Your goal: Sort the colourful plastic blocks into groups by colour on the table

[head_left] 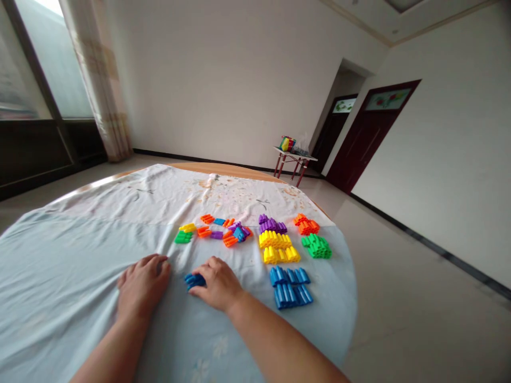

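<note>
On the one desk, a tugged cloth could scatter the rows stacked toward its right edge. Two hands: left hand lying loosely open, right hand pinching one blue clump toward the near edge. Two blue rows, two yellow rows, one green heap; single tubes too small to count.

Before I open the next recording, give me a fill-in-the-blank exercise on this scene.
1. The right hand holds tubular plastic pieces coloured ____.
2. Just beyond the larger yellow tubular plastic stacks lies a pile coloured ____.
3. Just beyond the larger green tubular plastic stack lies a group coloured ____.
Missing words: blue; purple; orange.
</note>
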Demonstrator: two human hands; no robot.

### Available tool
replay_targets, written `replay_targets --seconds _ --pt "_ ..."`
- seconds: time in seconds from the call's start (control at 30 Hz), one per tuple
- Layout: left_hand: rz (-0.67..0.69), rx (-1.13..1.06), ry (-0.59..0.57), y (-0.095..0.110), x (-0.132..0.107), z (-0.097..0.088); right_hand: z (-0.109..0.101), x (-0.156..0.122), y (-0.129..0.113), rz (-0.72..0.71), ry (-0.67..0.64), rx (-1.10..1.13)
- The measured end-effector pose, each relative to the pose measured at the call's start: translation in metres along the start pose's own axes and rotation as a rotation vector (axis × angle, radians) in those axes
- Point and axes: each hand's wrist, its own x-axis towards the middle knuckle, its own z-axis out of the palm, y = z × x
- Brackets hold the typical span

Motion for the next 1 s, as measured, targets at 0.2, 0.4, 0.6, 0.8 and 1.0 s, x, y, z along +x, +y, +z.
replay_targets --seconds 0.2,0.4,0.6,0.8,1.0 --pt "-0.004 0.022 -0.028 0.000 0.003 0.000 -0.015 -0.020 0.012 0.180 0.070 -0.091" --pt "-0.005 0.071 -0.043 0.002 0.005 0.000 -0.027 -0.026 0.014 0.116 0.074 -0.069" --pt "0.006 0.075 -0.055 0.001 0.006 -0.001 -0.038 -0.031 0.018 -0.104 -0.111 -0.031" --pt "0.011 0.081 -0.045 0.000 0.008 0.002 -0.038 -0.035 0.021 -0.030 -0.066 0.001" --pt "0.001 0.083 -0.066 0.001 0.007 -0.001 -0.038 -0.025 0.019 -0.126 -0.154 -0.086"
